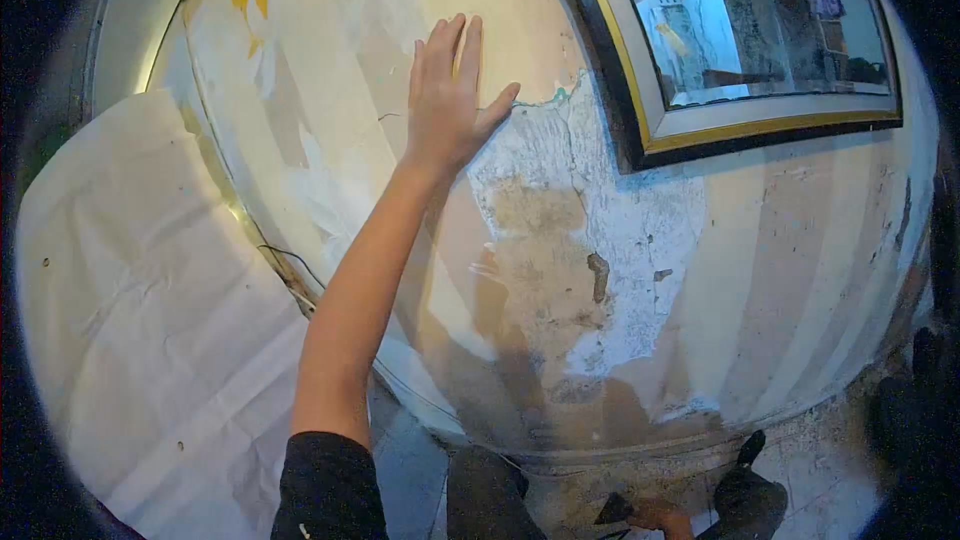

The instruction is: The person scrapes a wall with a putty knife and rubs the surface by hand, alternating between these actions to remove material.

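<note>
My left hand [445, 105] lies on the wall [780, 240] with its fingers stretched out, just above a patch of bare, crumbling plaster [640, 230]. Around that patch the striped paint is peeled and stained, and a crack runs by my thumb. Low down at the bottom edge, my right hand [657, 517] is closed on a dark, wedge-shaped tool that looks like a scraper [613, 509]. Its handle is mostly hidden in my fingers and cut off by the frame.
A framed mirror [770, 125] hangs at upper right, close to the plaster patch. At left, a large white sheet [150, 320] covers something beside the wall. A thin dark cable [290, 255] runs near its edge. My legs [485, 495] are above the dusty tiled floor [815, 450].
</note>
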Action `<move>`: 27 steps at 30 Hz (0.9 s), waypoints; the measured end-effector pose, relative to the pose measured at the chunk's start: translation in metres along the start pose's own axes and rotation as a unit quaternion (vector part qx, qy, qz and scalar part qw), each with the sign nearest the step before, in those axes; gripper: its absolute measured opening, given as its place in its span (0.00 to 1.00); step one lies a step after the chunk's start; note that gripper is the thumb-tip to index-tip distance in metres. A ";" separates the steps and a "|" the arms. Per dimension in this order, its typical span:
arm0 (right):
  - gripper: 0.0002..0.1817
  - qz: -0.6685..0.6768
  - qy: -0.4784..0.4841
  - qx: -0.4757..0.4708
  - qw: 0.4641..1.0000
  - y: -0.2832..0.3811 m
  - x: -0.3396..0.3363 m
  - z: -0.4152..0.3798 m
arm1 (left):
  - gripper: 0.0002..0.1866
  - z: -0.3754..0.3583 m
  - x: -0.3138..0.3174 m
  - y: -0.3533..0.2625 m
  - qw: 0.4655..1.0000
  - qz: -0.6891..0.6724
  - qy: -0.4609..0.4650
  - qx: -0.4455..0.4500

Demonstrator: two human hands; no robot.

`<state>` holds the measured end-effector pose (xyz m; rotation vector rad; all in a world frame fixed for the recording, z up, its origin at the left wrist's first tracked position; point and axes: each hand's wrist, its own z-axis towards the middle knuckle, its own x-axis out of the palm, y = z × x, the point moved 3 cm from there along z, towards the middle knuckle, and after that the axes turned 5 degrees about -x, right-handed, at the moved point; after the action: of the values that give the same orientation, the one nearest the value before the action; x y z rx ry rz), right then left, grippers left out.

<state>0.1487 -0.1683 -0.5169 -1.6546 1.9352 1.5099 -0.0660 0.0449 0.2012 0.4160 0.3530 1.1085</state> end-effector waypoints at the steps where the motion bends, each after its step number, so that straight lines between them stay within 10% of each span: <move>1: 0.28 0.000 -0.001 -0.001 1.000 -0.001 0.000 0.001 | 0.42 0.001 0.001 -0.001 1.000 -0.011 -0.006 -0.006; 20: 0.25 -0.004 -0.017 -0.020 1.000 -0.021 0.015 0.013 | 0.35 0.017 -0.006 -0.008 0.994 0.047 -0.041 0.085; 23: 0.25 -0.033 -0.165 -0.125 0.978 -0.019 0.017 0.001 | 0.34 0.019 -0.010 -0.009 0.993 0.053 -0.044 0.092; 27: 0.26 -0.008 -0.008 -0.012 1.000 -0.028 0.021 0.018 | 0.33 0.019 -0.013 -0.008 0.995 0.044 -0.036 0.085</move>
<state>0.1558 -0.1640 -0.5555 -1.6581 1.8986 1.5406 -0.0562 0.0275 0.2152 0.6267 0.3699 1.1504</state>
